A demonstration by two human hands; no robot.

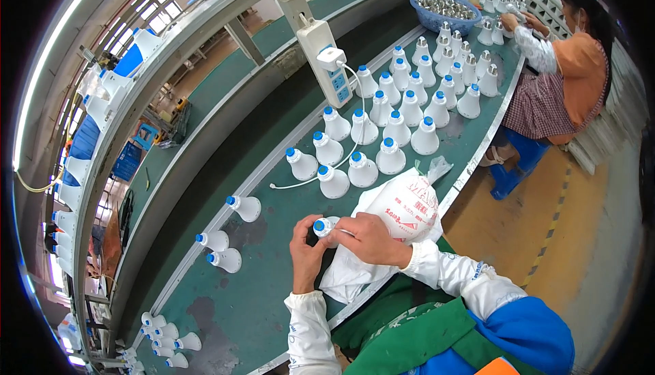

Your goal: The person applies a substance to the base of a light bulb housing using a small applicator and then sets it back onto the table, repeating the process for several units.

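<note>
Near the bench edge, my left hand is closed around a white bulb housing with a blue top, which points up toward me. Close against the housing's side, my right hand is pinched, and a thin pale piece shows at its fingertips, too small to name. Just beyond my right wrist, a white plastic bag with red print sits on the green work surface. Several similar blue-topped housings stand upright in rows ahead of my hands. To the left, a few others lie tilted on their sides.
A white power strip with a plugged-in charger hangs on a post; its white cable trails among the housings. A blue basket of metal caps stands at the far end. At right, a co-worker sits on a blue stool.
</note>
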